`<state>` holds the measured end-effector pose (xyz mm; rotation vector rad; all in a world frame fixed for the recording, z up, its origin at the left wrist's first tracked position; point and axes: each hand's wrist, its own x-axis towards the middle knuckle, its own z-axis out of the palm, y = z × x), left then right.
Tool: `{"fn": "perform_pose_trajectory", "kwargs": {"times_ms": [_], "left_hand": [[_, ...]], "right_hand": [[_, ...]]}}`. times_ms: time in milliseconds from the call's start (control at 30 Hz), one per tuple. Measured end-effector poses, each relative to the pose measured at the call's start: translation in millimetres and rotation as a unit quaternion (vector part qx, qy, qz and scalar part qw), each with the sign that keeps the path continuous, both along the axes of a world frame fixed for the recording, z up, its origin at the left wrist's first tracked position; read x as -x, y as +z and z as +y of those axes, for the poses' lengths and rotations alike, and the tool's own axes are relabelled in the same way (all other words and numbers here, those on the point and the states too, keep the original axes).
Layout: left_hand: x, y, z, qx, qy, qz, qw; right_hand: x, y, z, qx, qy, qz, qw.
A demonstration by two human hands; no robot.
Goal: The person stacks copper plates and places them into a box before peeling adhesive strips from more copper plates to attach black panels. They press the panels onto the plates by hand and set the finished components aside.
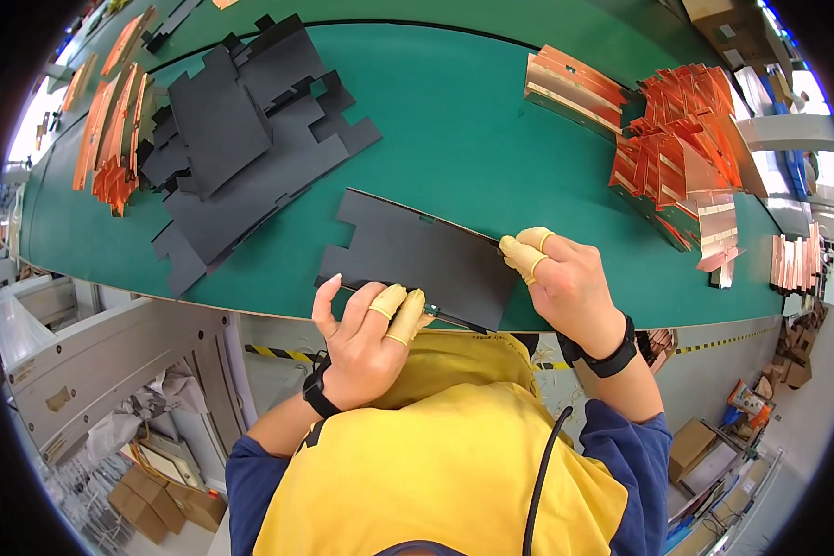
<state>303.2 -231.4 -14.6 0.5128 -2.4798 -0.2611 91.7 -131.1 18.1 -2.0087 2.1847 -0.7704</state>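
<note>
A black sheet (417, 250) with notched tabs at its left end lies tilted at the table's near edge. Along its far side runs a thin coppery edge; whether a metal piece lies beneath it I cannot tell. My left hand (366, 338) pinches the sheet's near edge, its fingertips in yellow finger cots. At the far right corner my right hand (565, 283) is closed on the same sheet with thumb and finger, also in yellow cots. Black bands circle both wrists.
Black notched sheets (250, 139) lie in a loose pile on the green table (454, 120) at left. Copper-coloured bent metal pieces (676, 139) are heaped at right, with more strips (111, 139) at far left. Cardboard boxes (148, 500) stand below the table.
</note>
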Motion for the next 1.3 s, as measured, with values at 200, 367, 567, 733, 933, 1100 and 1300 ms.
{"fn": "perform_pose_trajectory", "kwargs": {"times_ms": [200, 367, 567, 733, 933, 1100, 1300], "left_hand": [[-1, -2, 0, -0.001, 0.000, -0.004, 1.000], [-1, -2, 0, -0.001, -0.002, -0.005, 1.000], [-1, -2, 0, -0.001, -0.003, -0.006, 1.000], [-1, -3, 0, 0.000, -0.005, -0.004, 1.000], [-1, -3, 0, -0.003, -0.005, -0.003, 1.000], [-1, -4, -2, -0.010, -0.015, 0.003, 1.000], [-3, -2, -10, 0.001, -0.050, 0.019, 0.999]], "right_hand": [[0, 3, -1, -0.008, 0.024, 0.032, 0.999], [1, 2, 2, 0.000, 0.038, 0.036, 0.999], [2, 3, 1, -0.003, 0.054, 0.049, 0.997], [-1, 1, 2, -0.001, 0.056, 0.059, 0.997], [-1, 0, 2, 0.002, 0.065, 0.075, 0.995], [-2, 2, -2, -0.013, 0.090, 0.096, 0.991], [-4, 10, -4, -0.061, 0.149, 0.150, 0.976]]}}
